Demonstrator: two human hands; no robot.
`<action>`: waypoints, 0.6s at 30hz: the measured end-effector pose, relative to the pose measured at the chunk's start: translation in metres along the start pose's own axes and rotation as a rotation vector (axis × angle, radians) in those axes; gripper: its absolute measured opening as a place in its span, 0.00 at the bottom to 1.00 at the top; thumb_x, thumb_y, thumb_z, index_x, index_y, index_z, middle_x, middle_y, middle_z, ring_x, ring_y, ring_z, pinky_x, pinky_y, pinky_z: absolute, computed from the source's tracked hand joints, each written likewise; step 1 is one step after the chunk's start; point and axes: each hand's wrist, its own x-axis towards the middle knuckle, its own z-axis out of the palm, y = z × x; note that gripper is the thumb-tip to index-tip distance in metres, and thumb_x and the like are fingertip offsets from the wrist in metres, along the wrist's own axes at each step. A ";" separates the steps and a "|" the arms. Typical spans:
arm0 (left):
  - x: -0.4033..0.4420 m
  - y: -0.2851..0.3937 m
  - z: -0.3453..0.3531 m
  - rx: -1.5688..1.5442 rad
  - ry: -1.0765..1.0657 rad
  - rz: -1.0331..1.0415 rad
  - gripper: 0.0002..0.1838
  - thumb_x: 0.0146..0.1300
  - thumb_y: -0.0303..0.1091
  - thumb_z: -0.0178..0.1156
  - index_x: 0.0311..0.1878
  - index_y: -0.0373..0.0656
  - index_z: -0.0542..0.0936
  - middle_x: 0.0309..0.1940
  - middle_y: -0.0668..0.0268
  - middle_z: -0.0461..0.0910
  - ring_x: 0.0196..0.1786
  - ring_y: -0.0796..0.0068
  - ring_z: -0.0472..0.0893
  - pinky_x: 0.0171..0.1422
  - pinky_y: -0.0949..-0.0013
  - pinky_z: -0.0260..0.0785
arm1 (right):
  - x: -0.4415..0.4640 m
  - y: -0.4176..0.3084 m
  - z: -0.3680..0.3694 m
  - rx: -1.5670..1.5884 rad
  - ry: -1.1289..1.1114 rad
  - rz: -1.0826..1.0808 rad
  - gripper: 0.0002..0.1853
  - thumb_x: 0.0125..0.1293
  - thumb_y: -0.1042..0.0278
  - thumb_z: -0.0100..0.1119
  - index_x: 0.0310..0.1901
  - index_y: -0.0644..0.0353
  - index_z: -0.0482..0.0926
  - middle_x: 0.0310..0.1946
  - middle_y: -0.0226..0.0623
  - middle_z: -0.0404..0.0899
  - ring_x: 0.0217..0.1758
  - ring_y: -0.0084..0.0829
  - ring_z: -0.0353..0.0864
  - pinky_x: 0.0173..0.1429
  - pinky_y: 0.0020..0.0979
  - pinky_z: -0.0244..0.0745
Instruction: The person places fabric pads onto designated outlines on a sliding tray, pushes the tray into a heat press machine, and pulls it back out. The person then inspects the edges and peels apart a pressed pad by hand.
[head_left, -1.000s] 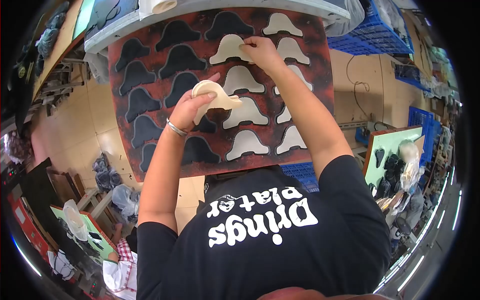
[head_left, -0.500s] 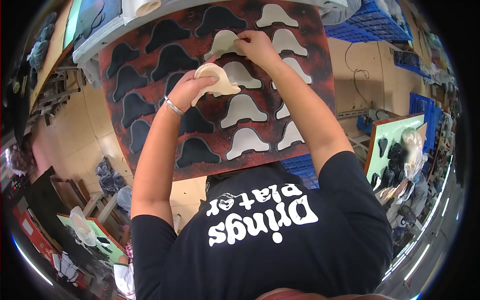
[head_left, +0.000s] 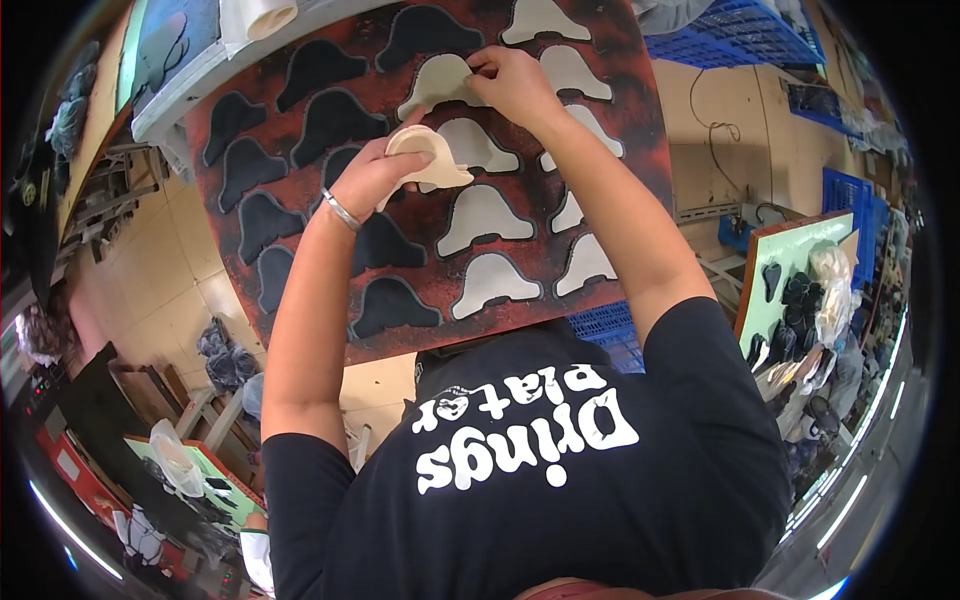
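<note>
Over the red-mottled board (head_left: 640,130), in the head view, see the right hand (head_left: 512,85) with thumb and forefinger pinched on the right edge of the cream piece (head_left: 438,80), lying beside bare dark shapes (head_left: 345,120). Match the curves before pressing, leaving an even margin all round, as on the neighbouring cream pieces (head_left: 487,216). With the left hand (head_left: 370,180), thumb and fingers clamped on curled cream material (head_left: 440,165), grip lightly to avoid creasing.

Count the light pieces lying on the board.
9 light pieces: five in the board's rightmost column, four in the column beside it; the arms may hide more.
</note>
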 end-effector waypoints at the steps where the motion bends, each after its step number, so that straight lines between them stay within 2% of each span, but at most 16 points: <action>1: 0.001 -0.002 -0.001 0.007 0.000 0.009 0.22 0.61 0.36 0.59 0.56 0.34 0.77 0.43 0.67 0.79 0.38 0.81 0.76 0.40 0.75 0.69 | 0.001 0.000 0.000 -0.009 0.002 -0.005 0.18 0.56 0.64 0.64 0.47 0.64 0.82 0.37 0.43 0.85 0.41 0.36 0.85 0.48 0.33 0.77; 4: 0.002 -0.003 -0.005 0.039 -0.013 -0.030 0.24 0.61 0.37 0.59 0.59 0.33 0.75 0.49 0.67 0.78 0.39 0.81 0.75 0.41 0.75 0.69 | -0.001 -0.002 0.000 -0.013 0.006 -0.003 0.18 0.56 0.64 0.64 0.47 0.63 0.82 0.37 0.43 0.85 0.42 0.36 0.85 0.48 0.33 0.77; 7: 0.003 -0.001 -0.006 0.028 -0.043 -0.029 0.18 0.62 0.37 0.61 0.49 0.33 0.80 0.61 0.67 0.73 0.43 0.80 0.77 0.41 0.75 0.72 | 0.000 -0.003 0.001 -0.005 0.035 -0.003 0.17 0.53 0.65 0.63 0.45 0.61 0.83 0.36 0.43 0.85 0.41 0.40 0.85 0.49 0.35 0.78; 10: 0.003 0.002 -0.004 0.032 -0.037 -0.002 0.18 0.62 0.37 0.60 0.49 0.32 0.80 0.70 0.69 0.64 0.43 0.80 0.77 0.40 0.76 0.71 | 0.001 0.000 0.002 -0.003 0.035 -0.008 0.16 0.52 0.65 0.63 0.44 0.60 0.84 0.35 0.44 0.85 0.41 0.42 0.85 0.49 0.36 0.78; 16: 0.005 0.001 -0.005 0.080 -0.029 -0.005 0.18 0.62 0.37 0.60 0.48 0.31 0.80 0.72 0.70 0.60 0.44 0.81 0.76 0.39 0.76 0.71 | 0.005 0.005 0.005 -0.004 0.030 -0.022 0.16 0.52 0.65 0.63 0.44 0.59 0.84 0.34 0.42 0.85 0.40 0.42 0.85 0.48 0.37 0.79; 18: 0.006 0.001 -0.007 0.107 -0.022 -0.051 0.17 0.63 0.37 0.60 0.48 0.32 0.80 0.67 0.69 0.67 0.44 0.81 0.76 0.38 0.76 0.71 | 0.002 0.001 0.004 -0.068 0.034 -0.014 0.17 0.53 0.65 0.64 0.45 0.59 0.83 0.34 0.42 0.85 0.40 0.42 0.85 0.47 0.37 0.79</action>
